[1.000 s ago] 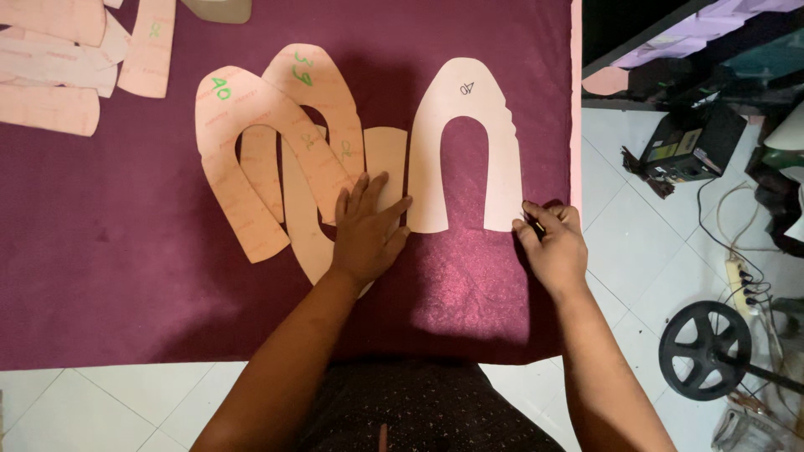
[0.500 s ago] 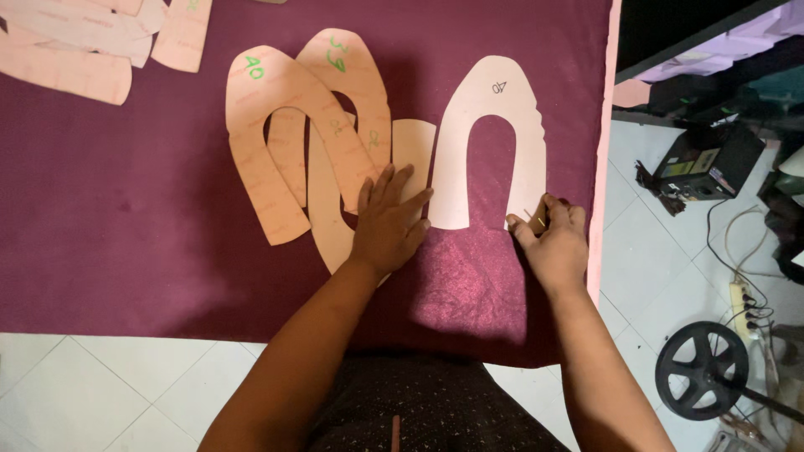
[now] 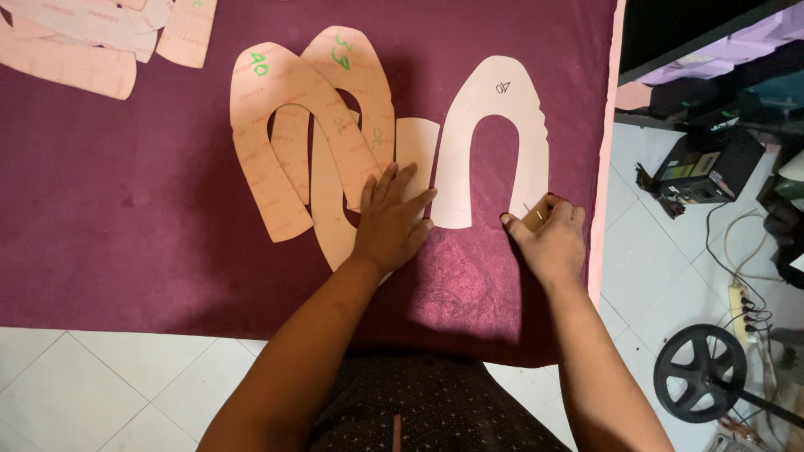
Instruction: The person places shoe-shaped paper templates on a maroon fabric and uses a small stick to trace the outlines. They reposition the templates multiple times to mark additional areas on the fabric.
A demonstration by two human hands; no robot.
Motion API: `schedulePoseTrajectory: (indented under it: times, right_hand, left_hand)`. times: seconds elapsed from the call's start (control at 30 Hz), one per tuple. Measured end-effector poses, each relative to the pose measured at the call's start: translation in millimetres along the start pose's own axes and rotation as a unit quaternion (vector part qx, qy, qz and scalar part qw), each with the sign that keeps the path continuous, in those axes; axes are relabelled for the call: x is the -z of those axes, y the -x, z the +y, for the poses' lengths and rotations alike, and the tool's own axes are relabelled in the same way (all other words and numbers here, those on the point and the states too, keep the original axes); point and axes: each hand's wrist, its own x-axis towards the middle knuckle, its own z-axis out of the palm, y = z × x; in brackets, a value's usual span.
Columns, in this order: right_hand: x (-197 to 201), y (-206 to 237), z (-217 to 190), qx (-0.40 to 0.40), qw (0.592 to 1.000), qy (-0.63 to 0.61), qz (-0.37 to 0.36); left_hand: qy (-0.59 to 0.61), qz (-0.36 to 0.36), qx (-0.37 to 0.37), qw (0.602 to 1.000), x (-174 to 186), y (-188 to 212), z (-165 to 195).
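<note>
Lying flat on the maroon fabric [image 3: 126, 226], the pale U-shaped card pattern [image 3: 494, 117] is pinned by the left hand [image 3: 389, 222], spread flat, steadying it, while the right hand [image 3: 548, 238] pinches a thin marking tool [image 3: 531, 213] at its leg, beside overlapping pink patterns [image 3: 285, 100].

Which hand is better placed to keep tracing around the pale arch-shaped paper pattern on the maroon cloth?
Probably the right hand: it pinches a thin tool at the pale arch-shaped paper pattern's lower right leg. The left hand lies flat, pressing the overlapping patterns.
</note>
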Motion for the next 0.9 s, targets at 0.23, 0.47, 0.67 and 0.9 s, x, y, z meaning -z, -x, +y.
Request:
schedulePoseTrajectory:
  times: [0.23, 0.47, 0.67, 0.9]
  right_hand:
    - [0.7, -1.0, 2.7, -0.012, 1.0, -0.013, -0.015]
    - [2.4, 1.2, 1.2, -0.012, 1.0, -0.018, -0.01]
    - [2.1, 3.9, 3.9, 0.006, 1.0, -0.021, 0.001]
    - [0.2, 3.3, 9.5, 0.011, 0.998, -0.057, 0.004]
  left_hand:
    - [-0.001, -0.012, -0.003, 1.0, 2.1, -0.8, 0.8]
    - [-0.006, -0.006, 0.022, 1.0, 2.6, -2.3, 7.0]
    - [-0.03, 0.009, 0.009, 0.999, -0.8, -3.1, 8.0]
    - [-0.037, -0.01, 0.012, 0.999, -0.7, -3.8, 6.8]
